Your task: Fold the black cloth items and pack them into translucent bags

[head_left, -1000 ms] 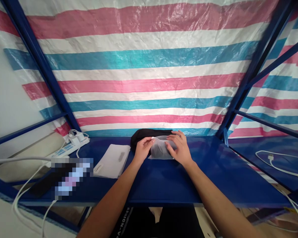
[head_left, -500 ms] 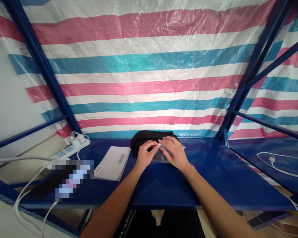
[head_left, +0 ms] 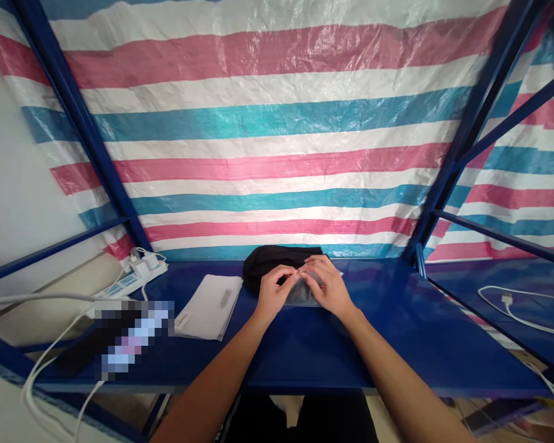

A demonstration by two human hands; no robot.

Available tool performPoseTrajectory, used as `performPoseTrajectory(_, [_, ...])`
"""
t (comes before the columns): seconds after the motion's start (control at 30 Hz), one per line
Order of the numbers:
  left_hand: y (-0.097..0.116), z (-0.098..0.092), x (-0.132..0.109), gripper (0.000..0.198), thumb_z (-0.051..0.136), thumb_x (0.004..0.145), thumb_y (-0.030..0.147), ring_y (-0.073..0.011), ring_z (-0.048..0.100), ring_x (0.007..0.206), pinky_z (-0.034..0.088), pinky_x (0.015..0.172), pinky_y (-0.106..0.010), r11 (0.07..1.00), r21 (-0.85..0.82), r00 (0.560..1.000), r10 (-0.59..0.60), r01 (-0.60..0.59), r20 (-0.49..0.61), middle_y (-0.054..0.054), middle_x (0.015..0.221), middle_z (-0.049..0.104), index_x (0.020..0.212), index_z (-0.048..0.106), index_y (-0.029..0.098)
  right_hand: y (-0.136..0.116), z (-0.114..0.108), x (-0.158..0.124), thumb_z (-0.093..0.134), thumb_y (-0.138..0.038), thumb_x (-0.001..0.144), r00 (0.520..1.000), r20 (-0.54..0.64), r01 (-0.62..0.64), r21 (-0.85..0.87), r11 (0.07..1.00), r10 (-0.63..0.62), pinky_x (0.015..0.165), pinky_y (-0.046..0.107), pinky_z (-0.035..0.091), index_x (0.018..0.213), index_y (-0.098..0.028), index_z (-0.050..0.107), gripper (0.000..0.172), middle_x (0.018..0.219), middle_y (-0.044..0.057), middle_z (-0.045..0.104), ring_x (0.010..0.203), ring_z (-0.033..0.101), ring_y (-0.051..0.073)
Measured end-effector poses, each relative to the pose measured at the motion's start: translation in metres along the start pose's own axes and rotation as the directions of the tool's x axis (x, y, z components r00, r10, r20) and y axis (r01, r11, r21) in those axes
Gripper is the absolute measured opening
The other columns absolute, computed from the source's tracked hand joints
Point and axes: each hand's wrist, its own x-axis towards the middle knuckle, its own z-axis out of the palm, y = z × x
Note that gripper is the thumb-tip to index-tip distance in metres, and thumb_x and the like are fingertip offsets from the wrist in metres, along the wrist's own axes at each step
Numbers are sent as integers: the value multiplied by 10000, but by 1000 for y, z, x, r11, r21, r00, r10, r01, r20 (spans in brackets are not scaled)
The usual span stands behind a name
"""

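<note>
My left hand [head_left: 274, 290] and my right hand [head_left: 325, 285] meet over the middle of the desk, thumbs and fingertips closed in a pinch. Both grip the edge of a clear plastic bag [head_left: 301, 296], whose lower part shows between and below them. What exactly lies at the fingertips is too small to make out. Just behind the hands lies a bundle of black fabric [head_left: 264, 263]; the hands cover part of it, and I cannot tell whether it is inside the bag.
White papers or envelopes [head_left: 210, 307] lie left of my hands on the blue desk [head_left: 397, 332]. Farther left are a blurred-out phone [head_left: 132, 338], a dark flat object [head_left: 80, 351] and a power strip [head_left: 129, 283] with chargers. A white cable [head_left: 508, 301] lies at right. Blue posts frame a striped sheet [head_left: 277, 160].
Both hands stay in nearly the same place, with the fingertips drawn slightly closer together. The small white bit seen at the fingertips before is now mostly hidden. The view has tilted up slightly.
</note>
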Motion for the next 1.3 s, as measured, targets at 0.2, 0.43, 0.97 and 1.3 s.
performPoseTrajectory(0.2, [2,-1,2,209,732,991,410,-219,719,881,556,840,-338,1000,-4,1000,-15,15,-8,-58,934,772,922,786,221,-1,0,2,561,-275,1084,999,-3,-47,-27,999,47,954,511,552,1133,-257,731,177,1032,79,768,1072,627,314])
performPoseTrajectory(0.43, [-15,-14,10,268,803,912,484,-227,723,902,568,852,-328,981,-109,953,-182,160,-241,-46,936,782,938,792,217,19,-7,-4,566,-288,1083,997,9,-70,-166,984,72,987,514,532,1130,-263,730,172,1022,79,759,1104,628,321])
performPoseTrajectory(0.97, [-47,-36,13,381,801,906,512,-273,700,1247,527,1092,-393,935,-197,840,-351,294,-413,-92,1258,793,1142,810,213,40,6,-19,581,-712,1010,759,-57,-583,384,716,649,541,305,492,1033,-266,572,446,656,-23,699,488,588,175])
performPoseTrajectory(1.3, [-22,-22,8,482,882,853,479,-300,744,1196,591,1033,-437,901,-195,922,-385,387,50,-109,1246,787,1234,734,223,44,7,-15,800,-712,847,624,-73,-494,734,466,778,549,267,520,931,-263,594,501,674,-30,691,539,595,144])
